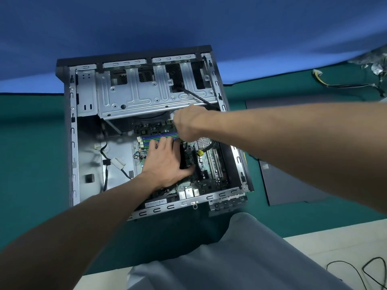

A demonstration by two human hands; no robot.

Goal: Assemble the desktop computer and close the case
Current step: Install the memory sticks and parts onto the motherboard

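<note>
The open desktop case [72,130] lies on its side on the green table, with the motherboard [209,181] exposed inside. My left hand [165,164] rests palm down on the board, fingers spread toward the blue memory slots [155,136]. Its thumb runs under a black block-shaped part [185,158]. My right hand [188,122] is closed in a fist just above the memory slots, at the lower edge of the metal drive cage [146,88]. Whether it holds something I cannot tell. A black cable [196,97] runs behind that fist.
A dark side panel [289,185] lies flat on the table right of the case. Loose yellow-and-black wires [343,84] sit at the far right. A blue wall [188,21] stands behind the case. Black cords [360,271] lie on the pale floor at lower right. My grey-clad knee [230,258] is below the case.
</note>
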